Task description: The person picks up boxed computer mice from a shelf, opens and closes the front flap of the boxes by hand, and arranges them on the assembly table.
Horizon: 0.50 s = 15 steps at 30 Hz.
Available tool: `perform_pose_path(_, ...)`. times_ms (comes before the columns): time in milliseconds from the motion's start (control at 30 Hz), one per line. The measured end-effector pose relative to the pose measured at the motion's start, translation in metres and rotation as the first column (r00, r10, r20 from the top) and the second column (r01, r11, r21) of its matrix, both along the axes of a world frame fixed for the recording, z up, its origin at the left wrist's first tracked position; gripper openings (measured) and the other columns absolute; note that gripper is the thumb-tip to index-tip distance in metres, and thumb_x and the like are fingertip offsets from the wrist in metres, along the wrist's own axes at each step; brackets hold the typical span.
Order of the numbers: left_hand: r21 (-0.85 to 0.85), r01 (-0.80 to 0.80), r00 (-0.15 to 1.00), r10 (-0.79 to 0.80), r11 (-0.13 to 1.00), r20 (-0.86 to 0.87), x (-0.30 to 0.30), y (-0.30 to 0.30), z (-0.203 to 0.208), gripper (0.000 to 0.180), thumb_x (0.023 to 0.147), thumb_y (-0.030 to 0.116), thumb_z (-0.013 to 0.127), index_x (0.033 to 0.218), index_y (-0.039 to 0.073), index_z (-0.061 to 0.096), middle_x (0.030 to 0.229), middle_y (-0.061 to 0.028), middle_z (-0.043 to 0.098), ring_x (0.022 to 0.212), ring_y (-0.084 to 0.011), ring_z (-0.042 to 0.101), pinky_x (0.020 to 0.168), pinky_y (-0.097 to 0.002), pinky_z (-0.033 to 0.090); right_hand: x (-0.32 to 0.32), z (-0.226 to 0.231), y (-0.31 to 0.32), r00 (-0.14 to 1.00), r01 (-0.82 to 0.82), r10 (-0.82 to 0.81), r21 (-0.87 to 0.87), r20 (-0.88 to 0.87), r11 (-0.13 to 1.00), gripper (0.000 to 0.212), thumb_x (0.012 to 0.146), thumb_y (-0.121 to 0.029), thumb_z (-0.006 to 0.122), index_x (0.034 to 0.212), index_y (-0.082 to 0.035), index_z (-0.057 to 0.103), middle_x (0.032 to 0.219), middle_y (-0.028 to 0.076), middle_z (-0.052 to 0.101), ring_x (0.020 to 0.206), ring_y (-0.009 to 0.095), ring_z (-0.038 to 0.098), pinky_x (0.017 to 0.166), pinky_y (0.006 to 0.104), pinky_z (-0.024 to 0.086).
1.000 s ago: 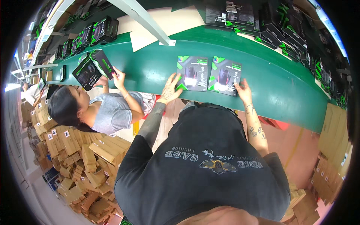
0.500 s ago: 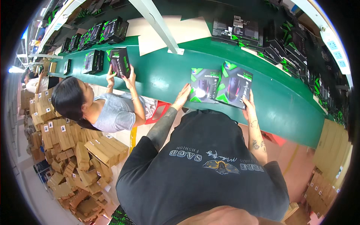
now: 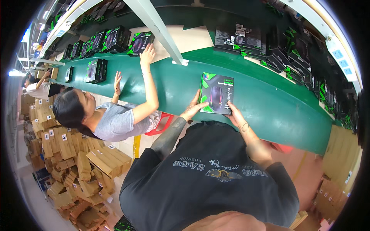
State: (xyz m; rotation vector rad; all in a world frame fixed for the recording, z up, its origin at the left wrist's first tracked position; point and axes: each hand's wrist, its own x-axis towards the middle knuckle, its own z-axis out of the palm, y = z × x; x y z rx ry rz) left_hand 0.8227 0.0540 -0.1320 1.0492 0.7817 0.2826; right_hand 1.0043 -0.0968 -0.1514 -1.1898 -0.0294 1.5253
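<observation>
My left hand [image 3: 194,109] grips the lower left edge of a black-and-green mouse box [image 3: 217,93], its thumb over the front face and its fingers along the side, partly hidden. My right hand [image 3: 236,114] pinches the lower right corner, thumb at the front edge; I can't see what its other fingers do behind. The box is just right of the frame's centre, its front with the mouse picture facing me. I can't tell whether it touches the green bench [image 3: 269,102] or is lifted off it. Below it my black T-shirt [image 3: 208,181] fills the lower middle.

Left of centre, a co-worker in a grey top [image 3: 115,125] reaches one hand to a dark box [image 3: 140,43] at the upper left; their other hand is raised, fingers spread, above the bench. Near that hand stands a pair of boxes [image 3: 96,71], and a row of similar boxes [image 3: 111,38] runs along the shelf behind. A pale cardboard sheet [image 3: 189,38] lies at the top centre, beside a white post [image 3: 156,29]. Stacked dark boxes [image 3: 243,40] fill the upper right. Brown cartons [image 3: 106,159] pile up at the lower left.
</observation>
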Motion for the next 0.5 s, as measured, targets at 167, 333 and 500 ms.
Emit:
perform_pose_path(167, 0.102, -0.088, 0.991, 0.077, 0.991, 0.106, 0.026, 0.019, 0.019, 0.087, 0.071, 0.023, 0.062, 0.14, 0.008, 0.012, 0.142, -0.0155, 0.021, 0.13, -0.0251, 0.022, 0.104, -0.0334, 0.022, 0.013, 0.015, 0.026, 0.985, 0.147, -0.134, 0.119, -0.111, 0.982, 0.041, 0.081, -0.037, 0.057, 0.11, -0.009, 0.049, 0.111, 0.01, 0.053, 0.102, 0.028, 0.05, 0.087, 0.0486, 0.04)
perform_pose_path(333, -0.079, -0.276, 0.904, 0.287, 0.958, 0.317, 0.058, 0.064, 0.034, 0.08, 0.079, 0.036, 0.058, 0.141, 0.01, 0.015, 0.143, -0.0122, 0.019, 0.128, -0.0233, 0.024, 0.101, -0.0348, 0.026, 0.06, 0.034, 0.094, 0.978, 0.192, -0.17, 0.199, -0.125, 0.961, 0.047, 0.073, -0.037, 0.054, 0.108, -0.006, 0.05, 0.105, 0.013, 0.055, 0.095, 0.03, 0.051, 0.079, 0.0464, 0.043)
perform_pose_path(500, 0.86, 0.089, 0.878, 0.368, 0.502, -0.305, 0.038, 0.052, -0.045, 0.064, 0.083, 0.043, 0.049, 0.133, 0.007, 0.032, 0.139, -0.0217, 0.023, 0.125, -0.0353, 0.027, 0.1, -0.0451, 0.025, 0.085, 0.083, 0.233, 0.972, 0.227, -0.233, 0.185, 0.016, 0.956, 0.043, 0.07, -0.042, 0.058, 0.104, -0.016, 0.052, 0.099, 0.005, 0.056, 0.092, 0.023, 0.051, 0.072, 0.0436, 0.042)
